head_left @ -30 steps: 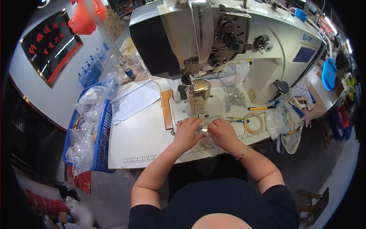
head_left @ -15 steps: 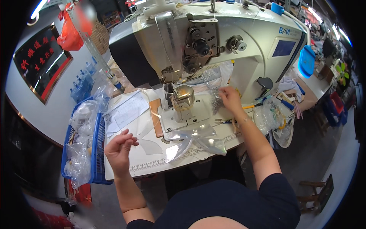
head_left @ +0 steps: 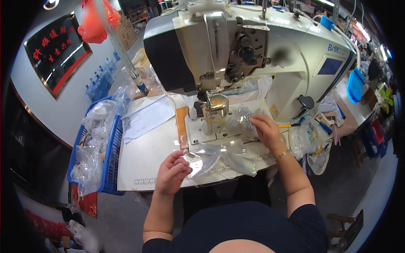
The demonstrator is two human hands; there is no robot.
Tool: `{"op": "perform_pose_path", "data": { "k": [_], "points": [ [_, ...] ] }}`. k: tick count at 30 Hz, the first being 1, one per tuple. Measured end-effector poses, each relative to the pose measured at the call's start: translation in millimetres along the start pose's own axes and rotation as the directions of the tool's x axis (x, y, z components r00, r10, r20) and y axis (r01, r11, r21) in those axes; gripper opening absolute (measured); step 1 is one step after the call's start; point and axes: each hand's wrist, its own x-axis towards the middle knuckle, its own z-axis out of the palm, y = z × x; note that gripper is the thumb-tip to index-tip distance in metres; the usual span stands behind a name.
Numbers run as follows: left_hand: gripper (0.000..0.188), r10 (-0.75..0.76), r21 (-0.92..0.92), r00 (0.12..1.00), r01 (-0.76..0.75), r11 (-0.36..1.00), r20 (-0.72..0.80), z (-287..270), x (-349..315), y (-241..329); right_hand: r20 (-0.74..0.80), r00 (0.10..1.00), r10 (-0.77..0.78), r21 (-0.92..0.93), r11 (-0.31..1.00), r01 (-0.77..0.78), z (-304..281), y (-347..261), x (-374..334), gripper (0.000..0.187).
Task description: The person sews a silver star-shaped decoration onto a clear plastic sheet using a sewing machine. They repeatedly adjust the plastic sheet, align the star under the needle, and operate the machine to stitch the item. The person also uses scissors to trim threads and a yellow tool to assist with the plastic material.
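At the front edge of the sewing machine table, my left hand (head_left: 172,172) has its fingers curled together at the left end of thin clear plastic pieces (head_left: 203,159), seemingly pinching one. These shiny pieces spread in a bow-like shape below the needle plate. Right of the needle area, my right hand (head_left: 268,134) is closed by its fingertips on a glittering clear strip (head_left: 244,118), which lies bunched on the machine bed. The white sewing machine (head_left: 291,55) stands over the work, its metal presser area (head_left: 216,105) between and beyond my hands.
A blue basket (head_left: 113,156) of clear plastic stands left of the table. Printed paper (head_left: 149,118) lies near a brown strip (head_left: 182,126) on the tabletop. To the right are a clear bag (head_left: 306,139) and a yellow-handled tool (head_left: 288,125). A wooden stool (head_left: 348,225) stands lower right.
My left hand has moved right, from the bare table to the clear plastic pieces. My right hand has come slightly nearer, drawing the glittering strip along. The whole view has shifted.
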Motion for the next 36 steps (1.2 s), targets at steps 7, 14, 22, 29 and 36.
{"op": "perform_pose_path", "data": {
  "k": [7,14,22,29,36],
  "points": [
    [0.011,-0.058,0.083,0.994,0.050,0.995,0.097,24.3,1.1,-18.4,0.096,0.959,-0.268,0.051,0.963,0.265,-18.6,-68.4,-10.9,0.029],
    [0.008,0.101,0.113,0.952,-0.138,0.984,0.289,-5.9,-9.8,43.5,0.282,0.775,-0.565,0.168,0.824,0.540,-44.3,-75.5,32.2,0.027],
    [0.010,-0.389,0.607,0.884,0.164,0.778,0.259,40.8,16.1,37.4,0.313,0.664,-0.679,0.347,0.733,0.585,-20.6,-88.5,43.8,0.030],
    [0.013,-0.212,0.240,0.977,0.211,0.948,-0.021,32.3,25.1,-16.3,0.364,0.871,0.330,0.578,0.653,-0.489,16.2,-81.3,10.3,0.020],
    [0.014,0.096,0.148,0.973,-0.066,0.987,-0.211,35.3,23.0,-50.1,0.791,0.504,0.348,0.605,-0.314,-0.732,29.1,-125.3,-9.5,0.030]
  ]
}}
